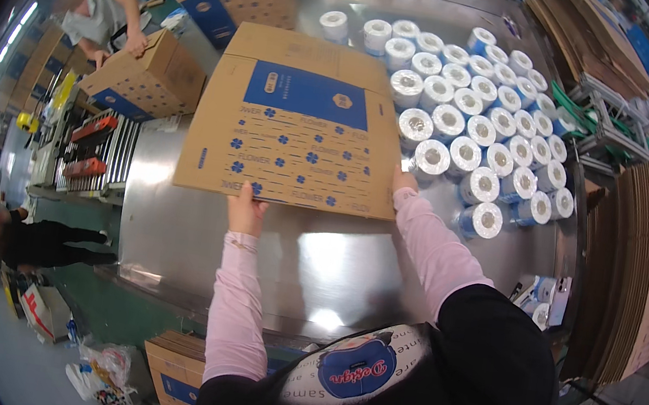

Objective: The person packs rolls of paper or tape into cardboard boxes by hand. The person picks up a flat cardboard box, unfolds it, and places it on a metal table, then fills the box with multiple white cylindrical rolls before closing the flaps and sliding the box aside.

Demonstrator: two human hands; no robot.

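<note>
A flat brown cardboard carton (301, 130) with a blue panel and blue clover prints is held up over the metal table. My left hand (245, 210) grips its near edge, with the thumb on the printed face and the other fingers mostly out of sight behind. At the carton's right edge, near the lower corner, my right hand (404, 182) is closed on the cardboard, its fingers partly hidden. Many white rolls (469, 100) in clear and blue wrapping stand on the table just right of the carton, close to my right hand.
Bare steel shows on the metal table (250, 266) nearest me. Folded cartons (627, 267) are stacked at the right. Far left, a person (108, 10) handles a carton (145, 72) beside a roller conveyor (94, 148). Another person (33, 238) stands farther off.
</note>
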